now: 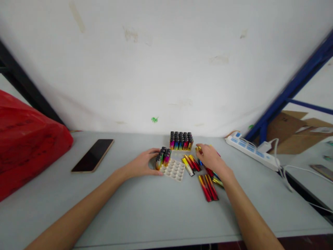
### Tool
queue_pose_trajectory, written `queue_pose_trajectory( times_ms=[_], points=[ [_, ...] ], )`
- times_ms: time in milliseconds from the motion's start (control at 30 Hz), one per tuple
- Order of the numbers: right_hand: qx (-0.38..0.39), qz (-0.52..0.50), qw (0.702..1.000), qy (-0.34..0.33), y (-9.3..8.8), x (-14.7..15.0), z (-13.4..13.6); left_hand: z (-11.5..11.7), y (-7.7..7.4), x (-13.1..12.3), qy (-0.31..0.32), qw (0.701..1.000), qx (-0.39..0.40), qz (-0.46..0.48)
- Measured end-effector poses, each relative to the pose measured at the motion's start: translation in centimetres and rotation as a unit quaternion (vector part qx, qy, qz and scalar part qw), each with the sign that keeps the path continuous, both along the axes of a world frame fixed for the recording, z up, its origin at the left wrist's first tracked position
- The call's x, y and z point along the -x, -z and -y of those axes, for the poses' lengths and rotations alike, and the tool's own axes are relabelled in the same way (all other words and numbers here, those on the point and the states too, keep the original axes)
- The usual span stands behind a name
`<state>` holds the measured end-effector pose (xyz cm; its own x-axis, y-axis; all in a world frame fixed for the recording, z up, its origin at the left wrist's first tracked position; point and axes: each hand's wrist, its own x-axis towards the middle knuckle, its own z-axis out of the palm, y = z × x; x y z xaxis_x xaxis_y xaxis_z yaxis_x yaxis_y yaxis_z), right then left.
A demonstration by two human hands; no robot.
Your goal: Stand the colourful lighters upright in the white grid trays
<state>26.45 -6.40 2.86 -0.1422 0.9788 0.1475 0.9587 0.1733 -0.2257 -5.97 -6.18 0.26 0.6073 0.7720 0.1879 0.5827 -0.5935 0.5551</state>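
My left hand [142, 163] curves around the left end of a white tray [179, 176] with rows of round hollows. Its thumb lies along the tray's front edge and its fingers reach behind several upright lighters [166, 159] with black tops and bright gradient bodies. The tray's right part shows bare hollows. Over a loose group on the right, my right hand [210, 156] is closed, with a yellow lighter [198, 148] partly showing at its fingertips. Below and beside that hand lie loose lighters [191, 163], red, yellow and blue, some hidden by it. Two red ones [208, 188] lie side by side nearer me.
A full block of upright lighters [181, 141] stands by the wall. At left are a phone [93, 155] and a red plastic bag [31, 139]. A white power strip [252, 152] with cables runs along the right edge, near a cardboard box [288, 133] beyond the blue frame.
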Motion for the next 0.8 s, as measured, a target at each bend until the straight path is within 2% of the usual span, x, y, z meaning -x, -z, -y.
queue_pose_trajectory(
  times_ms=[100,200,267,367,433,533,633,800],
  points=[
    [-0.037,-0.116,0.993,0.001,-0.9,-1.2,-0.4,0.1,-0.1,0.0,0.004,1.000,-0.006,0.001],
    [-0.038,-0.297,0.954,0.004,-1.8,-1.9,-0.3,0.0,0.0,0.0,0.005,1.000,-0.011,-0.005],
    [-0.028,-0.435,0.900,-0.002,-2.3,-1.8,-0.1,0.0,0.1,0.1,0.005,1.000,-0.011,-0.009],
    [0.013,-0.623,0.781,-0.028,-2.8,-1.0,0.3,-0.1,0.2,0.2,0.010,1.000,-0.015,-0.008],
    [0.053,-0.704,0.708,-0.036,-2.9,-0.2,0.5,-0.1,0.2,0.2,0.010,1.000,-0.015,-0.001],
    [0.106,-0.762,0.638,-0.034,-2.5,1.0,0.6,0.0,0.0,0.1,0.003,1.000,-0.006,0.002],
    [0.154,-0.777,0.609,-0.046,-1.8,2.2,0.7,0.0,0.0,0.0,0.001,1.000,0.002,-0.002],
    [0.219,-0.738,0.634,-0.073,-0.8,4.1,1.1,-0.1,0.2,0.0,0.000,1.000,-0.002,-0.003]
  ],
)
